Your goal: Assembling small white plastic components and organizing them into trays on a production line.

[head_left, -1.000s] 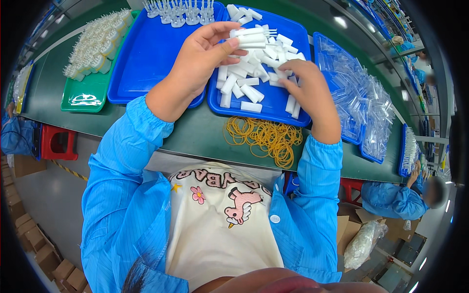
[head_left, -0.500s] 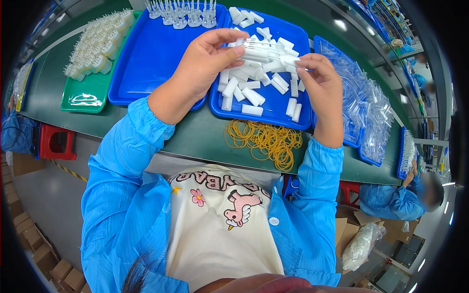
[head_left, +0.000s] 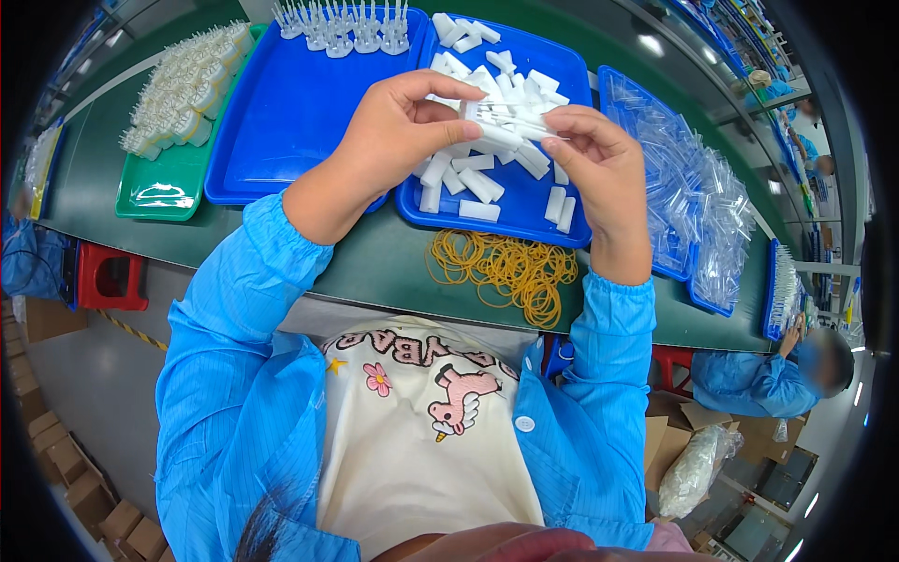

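Note:
Above the middle blue tray [head_left: 440, 221], my left hand [head_left: 403, 117] pinches the base of a whitish plastic piece with thin prongs [head_left: 476, 112]. Its prongs point toward my right hand [head_left: 604, 159], whose thumb and fingers close around a small white block at the prong ends. The exact contact there blends into the white pieces behind. Loose white blocks [head_left: 479, 212], short and foam-like, lie heaped in the tray beneath both hands.
Left is a blue tray [head_left: 272, 140] with upright pronged pieces [head_left: 379, 33] at its far end. A green tray [head_left: 154, 199] holds banded bundles [head_left: 187, 94]. Yellow rubber bands [head_left: 506, 272] lie nearest me. Clear plastic tubes [head_left: 665, 169] fill trays rightward; a co-worker [head_left: 758, 379] sits beyond.
Both hands have come slightly closer together and lower, with the pronged piece between them. My right hand has shifted a little left. The trays look the same.

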Action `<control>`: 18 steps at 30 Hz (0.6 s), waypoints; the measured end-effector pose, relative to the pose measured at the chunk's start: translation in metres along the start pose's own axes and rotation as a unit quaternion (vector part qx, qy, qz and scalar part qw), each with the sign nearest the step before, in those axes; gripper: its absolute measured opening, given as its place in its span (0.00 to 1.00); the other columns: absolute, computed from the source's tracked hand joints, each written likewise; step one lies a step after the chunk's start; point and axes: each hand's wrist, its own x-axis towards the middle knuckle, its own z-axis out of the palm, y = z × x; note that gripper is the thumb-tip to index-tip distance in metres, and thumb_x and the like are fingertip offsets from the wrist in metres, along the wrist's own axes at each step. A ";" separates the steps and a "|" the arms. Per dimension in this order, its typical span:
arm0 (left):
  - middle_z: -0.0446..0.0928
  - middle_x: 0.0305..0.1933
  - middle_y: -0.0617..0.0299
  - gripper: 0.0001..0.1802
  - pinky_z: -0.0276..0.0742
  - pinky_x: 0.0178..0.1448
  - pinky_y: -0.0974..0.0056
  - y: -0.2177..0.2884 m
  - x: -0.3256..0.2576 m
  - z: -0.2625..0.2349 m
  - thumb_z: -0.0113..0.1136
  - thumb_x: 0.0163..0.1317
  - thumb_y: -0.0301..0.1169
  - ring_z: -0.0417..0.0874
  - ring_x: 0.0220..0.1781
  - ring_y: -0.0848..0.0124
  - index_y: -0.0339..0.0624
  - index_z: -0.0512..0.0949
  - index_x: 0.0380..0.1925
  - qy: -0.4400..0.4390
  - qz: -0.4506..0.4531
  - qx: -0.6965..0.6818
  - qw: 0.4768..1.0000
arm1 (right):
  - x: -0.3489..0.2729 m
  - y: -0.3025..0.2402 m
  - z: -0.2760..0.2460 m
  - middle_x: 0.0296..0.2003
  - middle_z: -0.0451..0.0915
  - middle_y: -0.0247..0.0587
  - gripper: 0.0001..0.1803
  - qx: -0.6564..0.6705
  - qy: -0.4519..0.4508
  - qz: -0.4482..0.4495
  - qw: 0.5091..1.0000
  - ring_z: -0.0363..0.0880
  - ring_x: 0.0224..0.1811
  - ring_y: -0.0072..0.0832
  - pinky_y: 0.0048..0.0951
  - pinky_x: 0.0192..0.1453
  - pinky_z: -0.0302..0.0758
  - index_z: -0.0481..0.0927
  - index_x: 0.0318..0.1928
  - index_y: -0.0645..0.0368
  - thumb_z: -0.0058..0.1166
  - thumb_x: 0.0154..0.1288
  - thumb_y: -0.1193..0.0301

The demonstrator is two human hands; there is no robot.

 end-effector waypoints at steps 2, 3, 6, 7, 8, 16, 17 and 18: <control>0.78 0.54 0.53 0.20 0.82 0.46 0.71 -0.004 0.000 -0.001 0.67 0.56 0.17 0.85 0.46 0.70 0.36 0.79 0.51 -0.014 0.005 0.042 0.999 | -0.004 -0.002 0.011 0.47 0.80 0.43 0.13 -0.007 -0.016 0.001 1.000 0.80 0.47 0.25 0.21 0.50 0.78 0.84 0.43 0.67 0.63 0.56 0.85; 0.76 0.57 0.54 0.20 0.82 0.45 0.71 -0.006 0.000 -0.001 0.66 0.56 0.17 0.85 0.46 0.71 0.36 0.79 0.50 -0.027 0.009 0.083 0.996 | -0.007 -0.004 0.020 0.47 0.80 0.43 0.12 -0.020 -0.029 -0.002 0.999 0.80 0.47 0.25 0.22 0.50 0.78 0.84 0.43 0.67 0.63 0.57 0.85; 0.74 0.60 0.55 0.20 0.81 0.44 0.71 -0.007 -0.002 -0.002 0.66 0.56 0.16 0.85 0.44 0.71 0.36 0.79 0.50 -0.040 0.029 0.091 0.995 | -0.007 -0.006 0.024 0.46 0.80 0.43 0.12 -0.069 -0.046 -0.045 0.995 0.80 0.47 0.25 0.23 0.50 0.78 0.84 0.43 0.66 0.63 0.58 0.84; 0.74 0.60 0.55 0.20 0.81 0.44 0.71 -0.006 -0.003 -0.003 0.66 0.56 0.16 0.85 0.44 0.71 0.36 0.79 0.50 -0.039 0.028 0.090 0.995 | -0.006 -0.007 0.024 0.46 0.81 0.43 0.12 -0.106 -0.049 -0.086 0.989 0.80 0.46 0.25 0.24 0.49 0.78 0.84 0.43 0.66 0.63 0.58 0.83; 0.74 0.60 0.55 0.19 0.82 0.44 0.71 -0.005 -0.003 -0.005 0.66 0.57 0.17 0.84 0.45 0.70 0.37 0.79 0.50 -0.023 0.012 0.043 0.999 | -0.004 -0.009 0.023 0.43 0.81 0.42 0.11 -0.096 -0.013 -0.073 0.993 0.80 0.45 0.25 0.26 0.48 0.78 0.84 0.42 0.65 0.64 0.58 0.82; 0.76 0.58 0.54 0.16 0.83 0.49 0.68 -0.009 0.007 -0.007 0.67 0.60 0.25 0.82 0.51 0.70 0.39 0.78 0.49 0.052 0.041 -0.115 0.991 | 0.000 0.006 -0.016 0.36 0.83 0.43 0.15 -0.470 -0.105 -0.072 0.873 0.80 0.39 0.41 0.37 0.44 0.77 0.83 0.42 0.62 0.66 0.52 0.72; 0.76 0.58 0.54 0.17 0.83 0.50 0.67 -0.010 0.007 -0.009 0.67 0.61 0.25 0.81 0.53 0.69 0.39 0.78 0.50 0.051 0.033 -0.125 0.990 | 0.000 0.007 -0.013 0.36 0.83 0.43 0.15 -0.470 -0.105 -0.072 0.873 0.80 0.39 0.41 0.37 0.44 0.77 0.83 0.42 0.62 0.66 0.52 0.72; 0.75 0.58 0.54 0.17 0.83 0.51 0.67 -0.010 0.007 -0.009 0.66 0.61 0.24 0.80 0.54 0.69 0.39 0.78 0.51 0.051 0.025 -0.135 0.989 | 0.000 0.008 -0.009 0.36 0.83 0.44 0.14 -0.489 -0.120 -0.065 0.862 0.79 0.40 0.41 0.36 0.43 0.76 0.83 0.41 0.62 0.66 0.53 0.74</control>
